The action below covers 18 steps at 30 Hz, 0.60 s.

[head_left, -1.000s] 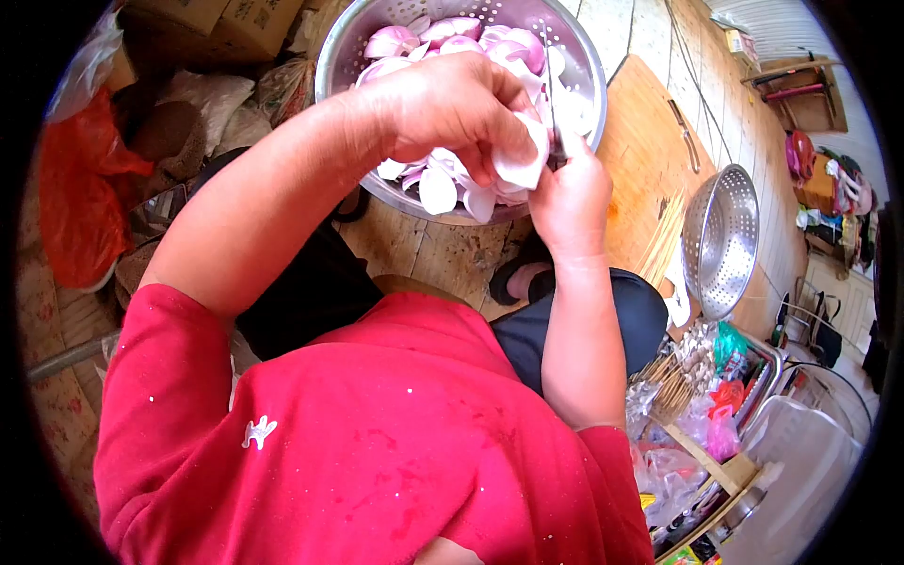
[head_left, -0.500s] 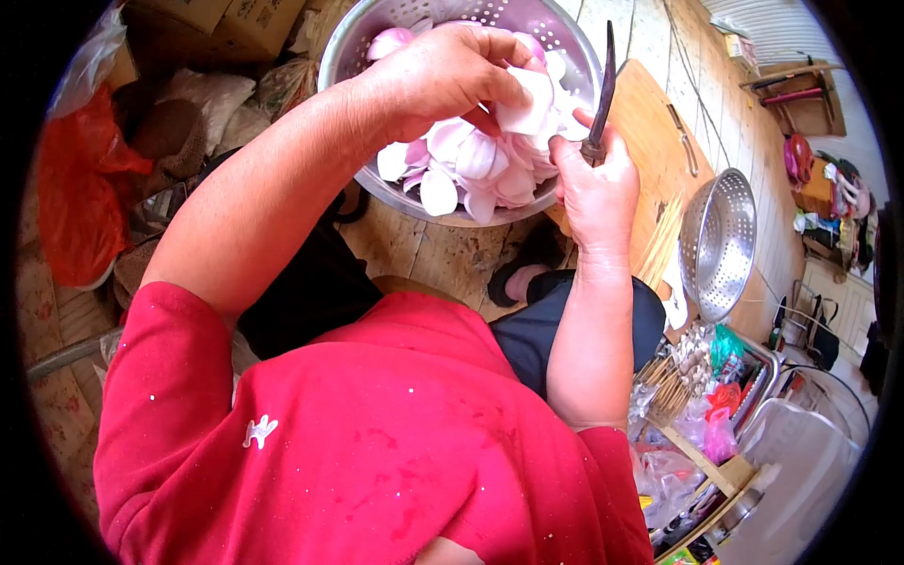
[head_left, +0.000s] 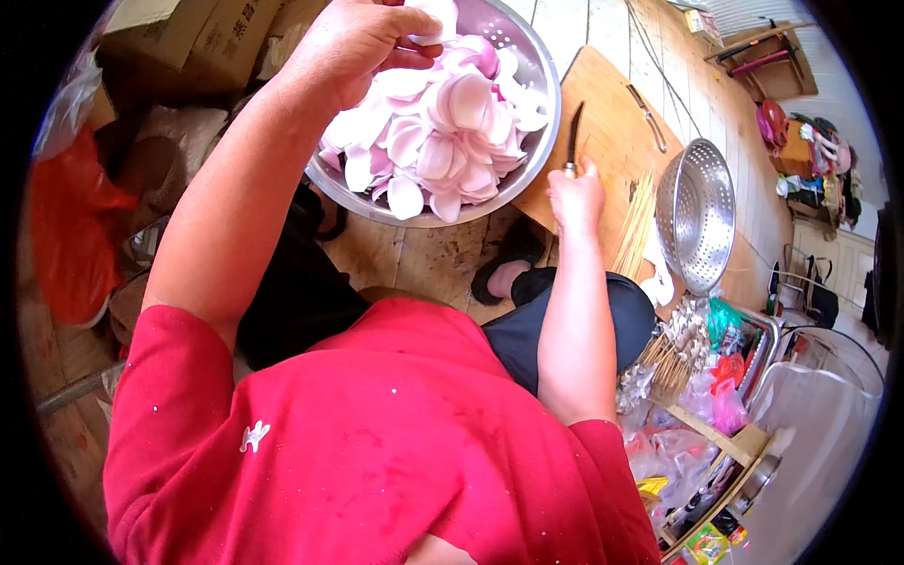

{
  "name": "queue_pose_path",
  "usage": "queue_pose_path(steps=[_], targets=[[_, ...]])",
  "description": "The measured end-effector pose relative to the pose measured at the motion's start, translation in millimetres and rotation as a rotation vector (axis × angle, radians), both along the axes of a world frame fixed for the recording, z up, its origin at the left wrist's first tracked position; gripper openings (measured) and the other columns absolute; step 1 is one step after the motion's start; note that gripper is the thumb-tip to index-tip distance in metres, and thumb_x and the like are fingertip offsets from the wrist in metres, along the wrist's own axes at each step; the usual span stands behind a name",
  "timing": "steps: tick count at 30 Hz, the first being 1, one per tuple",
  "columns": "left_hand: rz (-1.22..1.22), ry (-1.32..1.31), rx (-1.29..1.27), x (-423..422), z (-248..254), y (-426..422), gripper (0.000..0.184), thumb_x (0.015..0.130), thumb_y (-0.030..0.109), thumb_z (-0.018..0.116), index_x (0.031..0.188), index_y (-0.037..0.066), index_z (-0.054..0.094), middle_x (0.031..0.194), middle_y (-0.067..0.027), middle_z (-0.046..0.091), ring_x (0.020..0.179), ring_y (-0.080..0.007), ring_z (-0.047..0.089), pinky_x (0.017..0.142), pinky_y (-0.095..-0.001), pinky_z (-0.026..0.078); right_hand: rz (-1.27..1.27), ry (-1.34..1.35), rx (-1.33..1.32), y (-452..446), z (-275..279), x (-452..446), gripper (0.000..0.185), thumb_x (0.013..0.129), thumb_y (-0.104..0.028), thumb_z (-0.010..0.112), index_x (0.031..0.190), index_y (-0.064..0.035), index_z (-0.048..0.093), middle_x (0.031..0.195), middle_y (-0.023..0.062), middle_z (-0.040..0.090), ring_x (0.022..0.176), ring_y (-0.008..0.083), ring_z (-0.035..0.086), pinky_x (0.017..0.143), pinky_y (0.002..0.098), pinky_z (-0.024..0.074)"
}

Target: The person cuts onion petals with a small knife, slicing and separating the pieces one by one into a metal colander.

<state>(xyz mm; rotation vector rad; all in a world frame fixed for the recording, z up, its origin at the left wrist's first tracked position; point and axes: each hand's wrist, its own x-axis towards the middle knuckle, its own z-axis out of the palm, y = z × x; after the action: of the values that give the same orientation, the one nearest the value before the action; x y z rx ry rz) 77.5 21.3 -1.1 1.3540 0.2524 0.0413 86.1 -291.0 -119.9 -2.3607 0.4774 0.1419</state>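
Observation:
My left hand point(head_left: 372, 42) is at the top of the view, fingers closed on a pale onion piece point(head_left: 436, 19). It is over the far left part of a metal colander point(head_left: 541, 155) heaped with pink and white onion pieces point(head_left: 443, 132). My right hand point(head_left: 576, 198) is wrapped round the handle of a small knife point(head_left: 573, 137), its dark blade pointing up and away from me. That hand is right of the colander, above the near edge of a wooden board point(head_left: 603, 104).
On the board lie another knife point(head_left: 650, 122) and thin wooden skewers point(head_left: 637, 221). A second colander point(head_left: 697, 221) stands tilted at its right. Loaded skewers point(head_left: 678, 358) and plastic bags point(head_left: 678, 452) crowd the lower right. At left are a red bag point(head_left: 71, 235) and cardboard boxes point(head_left: 198, 38).
My left hand has moved up and left with the onion piece, away from the knife. My right hand has dropped lower and slightly left, still gripping the knife. The whole view has shifted slightly.

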Motion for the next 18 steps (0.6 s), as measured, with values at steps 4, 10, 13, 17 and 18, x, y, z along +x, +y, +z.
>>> queue_pose_path(steps=[4,10,13,17,18], targets=[[0.014,-0.008,0.036,3,5,-7,0.03,0.087,0.009,0.068,0.116,0.002,0.06,0.094,-0.0098,0.065,0.081,-0.018,0.067,0.071,-0.0276,0.057,0.111,0.082,-0.233,14,14,-9,0.072,0.075,-0.017,0.063,0.141,0.0003,0.038,0.118,0.0284,0.061,0.111,0.0384,0.06,0.097,0.0415,0.0458],[0.027,-0.02,0.041,11,-2,-7,0.031,0.084,0.004,0.069,0.114,0.005,0.062,0.092,-0.01,0.065,0.074,-0.0181,0.067,0.068,-0.0282,0.058,0.174,0.037,-0.139,14,2,-15,0.075,0.074,-0.015,0.061,0.143,0.0026,0.035,0.11,0.0283,0.064,0.105,0.0384,0.063,0.092,0.0407,0.0488],[0.004,-0.047,0.013,14,-5,-9,0.031,0.084,0.004,0.067,0.115,0.006,0.062,0.095,-0.0079,0.063,0.078,-0.0174,0.065,0.069,-0.0285,0.058,0.194,-0.047,-0.167,12,8,-26,0.063,0.076,-0.014,0.064,0.135,0.0002,0.047,0.121,0.0227,0.062,0.111,0.033,0.062,0.093,0.0377,0.0488],[-0.007,-0.071,0.077,9,0,-21,0.033,0.084,0.002,0.066,0.117,0.005,0.06,0.096,-0.0091,0.064,0.078,-0.0192,0.065,0.069,-0.0293,0.057,0.273,-0.203,-0.148,10,21,-49,0.014,0.081,-0.019,0.063,0.086,-0.0101,0.072,0.085,0.0154,0.07,0.083,0.0339,0.067,0.077,0.0427,0.0536],[0.0,-0.069,0.068,9,-1,-22,0.033,0.084,0.002,0.066,0.116,0.005,0.06,0.097,-0.0101,0.064,0.078,-0.0202,0.066,0.07,-0.0295,0.057,0.305,-0.18,-0.128,11,25,-58,0.012,0.081,-0.019,0.063,0.083,-0.0112,0.072,0.083,0.0151,0.07,0.081,0.0339,0.067,0.076,0.0429,0.0537]])
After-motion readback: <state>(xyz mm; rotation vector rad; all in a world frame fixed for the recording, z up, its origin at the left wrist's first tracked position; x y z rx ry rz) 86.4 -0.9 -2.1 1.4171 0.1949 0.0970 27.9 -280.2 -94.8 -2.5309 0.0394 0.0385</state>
